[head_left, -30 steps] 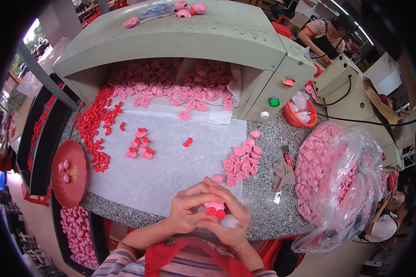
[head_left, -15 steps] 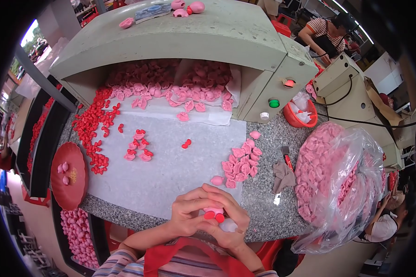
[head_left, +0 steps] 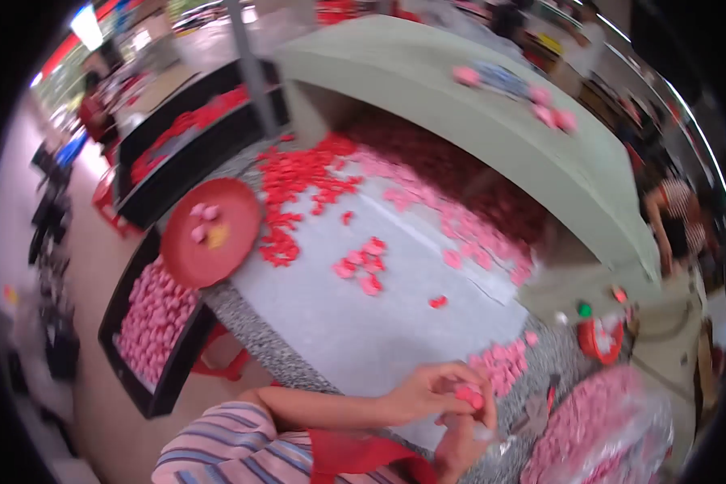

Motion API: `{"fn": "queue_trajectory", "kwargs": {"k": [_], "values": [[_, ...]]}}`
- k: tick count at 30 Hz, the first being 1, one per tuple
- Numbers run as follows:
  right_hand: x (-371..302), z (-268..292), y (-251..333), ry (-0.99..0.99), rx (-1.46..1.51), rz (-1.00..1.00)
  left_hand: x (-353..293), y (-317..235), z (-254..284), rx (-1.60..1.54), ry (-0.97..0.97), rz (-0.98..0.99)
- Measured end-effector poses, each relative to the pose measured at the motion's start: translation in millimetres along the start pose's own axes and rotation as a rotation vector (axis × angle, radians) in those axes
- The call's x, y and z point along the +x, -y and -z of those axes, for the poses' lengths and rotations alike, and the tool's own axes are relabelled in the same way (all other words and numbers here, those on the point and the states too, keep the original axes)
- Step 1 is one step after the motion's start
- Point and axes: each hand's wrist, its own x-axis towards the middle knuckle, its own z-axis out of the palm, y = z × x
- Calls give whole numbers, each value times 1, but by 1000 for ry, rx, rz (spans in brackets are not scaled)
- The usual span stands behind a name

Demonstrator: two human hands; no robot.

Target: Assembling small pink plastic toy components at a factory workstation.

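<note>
My left hand [head_left: 418, 397] and my right hand [head_left: 463, 445] meet above the near right part of the white sheet [head_left: 347, 331]. Between their bent fingers is a small pink moulded piece with red ends [head_left: 469, 395]; motion blur hides its details. Just beyond the fingers lies a pile of pink shell-like pieces [head_left: 504, 367]. A lone red double-lobed piece [head_left: 438, 302] rests on the sheet. Farther left sits a small group of pink pieces with red parts [head_left: 363, 264]. Many loose red pieces [head_left: 302, 181] spread along the sheet's left side.
A pale green hooded machine [head_left: 460, 81] stands behind, pink pieces heaped under it. At left, a red plate [head_left: 187, 262] holds 3 pink pieces, beside a black tray [head_left: 173, 395] full of pink ones. A plastic bag of pink pieces [head_left: 581, 427] and a red basket [head_left: 590, 345] are at right.
The view has swung left and tilted, so the bench sits slanted and the hands appear farther right. Both hands still have the pink and red piece between them.
</note>
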Motion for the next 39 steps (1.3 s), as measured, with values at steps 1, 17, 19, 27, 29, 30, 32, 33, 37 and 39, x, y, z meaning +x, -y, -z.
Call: {"fn": "queue_trajectory", "kwargs": {"k": [1, 17, 19, 27, 29, 30, 32, 33, 37, 39], "values": [[2, -4, 7, -40, -54, -24, 3, 5, -1, -10, 51, 16], [-7, -21, -2, 129, 227, 119, -40, -17, 1, 447, -180, -302], [-6, -14, -2, 119, 270, 149, -41, -18, 0, 432, -106, -266], [-16, 2, 12, 197, 217, -179, -42, -10, -5, 672, -96, -251], [-20, 1, 14, 187, 186, -178, -46, -10, -8, 708, -98, -263], [-22, 0, 15, 183, 149, -179, -46, -9, -9, 739, -107, -279], [-25, -4, 15, 157, 147, -167, -48, -9, -5, 815, -88, -327], [-26, -6, 15, 134, 139, -155, -49, -9, -3, 887, -72, -378], [-30, -9, 13, 112, 145, -141, -49, -5, -2, 883, -88, -443], [-32, -7, 10, 133, 96, -104, -50, -2, 0, 905, -79, -514]]}}
